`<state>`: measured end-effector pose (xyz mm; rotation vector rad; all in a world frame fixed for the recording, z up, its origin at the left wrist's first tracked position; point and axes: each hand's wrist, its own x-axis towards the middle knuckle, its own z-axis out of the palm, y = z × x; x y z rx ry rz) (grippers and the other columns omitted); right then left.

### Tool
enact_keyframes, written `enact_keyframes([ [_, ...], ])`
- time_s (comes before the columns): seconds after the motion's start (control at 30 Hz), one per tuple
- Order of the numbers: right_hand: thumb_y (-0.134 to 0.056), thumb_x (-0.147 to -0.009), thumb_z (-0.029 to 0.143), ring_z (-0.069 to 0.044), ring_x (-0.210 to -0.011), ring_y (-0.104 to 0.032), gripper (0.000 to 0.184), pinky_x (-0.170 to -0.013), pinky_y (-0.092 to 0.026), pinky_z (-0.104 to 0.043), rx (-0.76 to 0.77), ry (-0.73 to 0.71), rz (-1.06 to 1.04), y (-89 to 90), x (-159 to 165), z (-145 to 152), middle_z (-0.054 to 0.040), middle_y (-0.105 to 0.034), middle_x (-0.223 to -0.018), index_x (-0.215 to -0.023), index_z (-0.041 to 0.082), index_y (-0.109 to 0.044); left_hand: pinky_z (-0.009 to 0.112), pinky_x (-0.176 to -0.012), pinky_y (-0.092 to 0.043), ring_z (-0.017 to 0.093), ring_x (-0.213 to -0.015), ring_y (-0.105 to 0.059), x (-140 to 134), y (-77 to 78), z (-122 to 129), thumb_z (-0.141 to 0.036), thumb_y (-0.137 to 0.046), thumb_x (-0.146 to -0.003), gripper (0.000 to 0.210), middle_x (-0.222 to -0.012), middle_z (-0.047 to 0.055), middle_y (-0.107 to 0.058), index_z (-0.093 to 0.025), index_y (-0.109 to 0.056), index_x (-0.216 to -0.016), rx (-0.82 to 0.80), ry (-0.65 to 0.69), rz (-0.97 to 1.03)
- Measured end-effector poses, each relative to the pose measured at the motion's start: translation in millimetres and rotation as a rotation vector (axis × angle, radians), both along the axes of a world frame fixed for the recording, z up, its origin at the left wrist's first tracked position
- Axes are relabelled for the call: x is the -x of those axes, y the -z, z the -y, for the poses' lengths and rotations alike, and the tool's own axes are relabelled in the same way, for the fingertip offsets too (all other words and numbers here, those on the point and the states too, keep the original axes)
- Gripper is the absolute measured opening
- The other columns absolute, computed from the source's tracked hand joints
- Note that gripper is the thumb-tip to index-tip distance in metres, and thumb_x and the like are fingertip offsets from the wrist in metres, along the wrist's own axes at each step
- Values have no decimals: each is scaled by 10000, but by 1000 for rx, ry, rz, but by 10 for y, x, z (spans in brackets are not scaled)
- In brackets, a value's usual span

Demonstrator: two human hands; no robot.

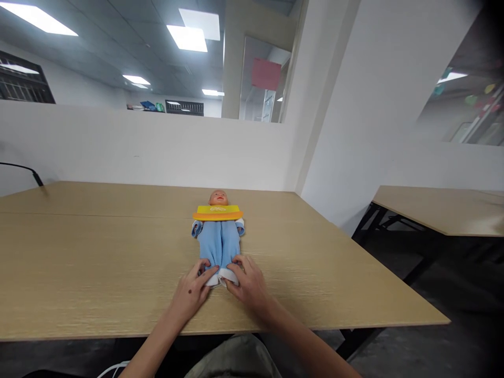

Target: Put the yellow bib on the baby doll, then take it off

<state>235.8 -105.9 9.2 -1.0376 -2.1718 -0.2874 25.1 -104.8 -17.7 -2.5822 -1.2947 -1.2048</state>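
Observation:
A baby doll [218, 197] lies on its back on the wooden table, head toward the wall. Over its chest lies a yellow bib [218, 209] with an orange lower rim. Blue clothing [212, 242] with white cuffs covers its arms and legs. At the near end, my left hand [193, 289] curls its fingers around the cuff of one leg. The other leg's white cuff [229, 275] is pinched between the thumb and fingers of my right hand [251, 283]. The doll's feet are not visible inside the cuffs.
The light wood table [118, 262] meets a white wall [177, 152] with windows above it. A black cable [35, 176] rises at the far left. Another table [441, 210] stands to the right, beyond a gap.

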Motion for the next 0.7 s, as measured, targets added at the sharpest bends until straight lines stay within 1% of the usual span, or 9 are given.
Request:
enact_keyframes([
  [0.2,-619,-859,367,-226,-938,-555,209,-797,-476,-358,9,-1,-11,15,-7,-11,-107,-595,-1047,-988,204,-628,293,-789,-530,173,-876,-608,2,-30,28,-187,-469,-874,371,-1130,107,-571,-250,-654,-1189,-19,-18,-23],
  [0.43,-612,-866,370,-224,-942,-561,200,-801,-482,-358,15,-3,-19,10,-17,-5,-106,-594,-1041,-976,205,-634,306,-826,-527,175,-912,-599,27,-14,38,-145,-443,-864,394,-1143,106,-565,-252,-659,-1176,-50,-28,11],
  [0.6,-599,-875,382,-234,-959,-551,211,-814,-482,-368,2,-6,-25,50,-24,-28,-104,-591,-1037,-988,207,-629,293,-794,-529,179,-914,-604,39,5,33,-149,-434,-868,390,-1152,106,-566,-258,-659,-1167,-56,-47,25],
  [0.7,-614,-864,367,-239,-972,-546,216,-818,-483,-371,-7,-5,-35,65,-25,-37,-110,-586,-1041,-995,196,-627,296,-802,-525,180,-926,-604,41,4,39,-139,-419,-871,390,-1159,106,-564,-248,-652,-1165,-50,-77,28],
])
